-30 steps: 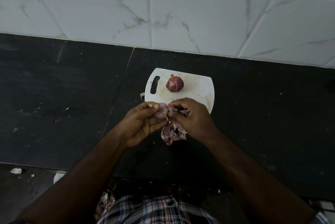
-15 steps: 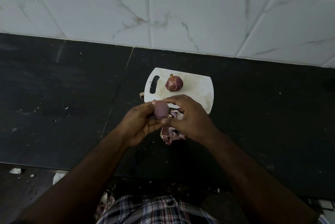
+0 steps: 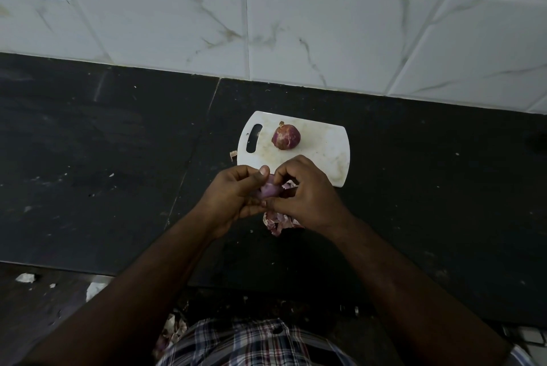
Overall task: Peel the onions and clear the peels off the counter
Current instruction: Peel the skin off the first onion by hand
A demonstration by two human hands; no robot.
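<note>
Far to the left of the white cutting board (image 3: 325,155), the black counter (image 3: 103,143) carries only pale specks. Just off the board's left edge, beside its handle slot, a small scrap of peel (image 3: 233,155) lies on the counter.

My left hand (image 3: 233,200) sits in front of the board's near-left corner, fingers curled around the small onion (image 3: 268,190) I am peeling, thumb laid across its top. The onion shows pale purple between my two hands, held above the counter just in front of the board's near edge.

On the board itself, toward its left half and near the back edge, a second onion (image 3: 286,137) rests with its dark red skin still on, stem tip pointing up and left.

My right hand (image 3: 307,197) meets the left over the held onion, fingers bent in and pinching at its right side; what exactly they pinch is hard to tell, perhaps a bit of skin. Beneath that hand, in front of the board, a heap of peels (image 3: 278,222) lies on the counter, partly hidden by my wrist.
</note>
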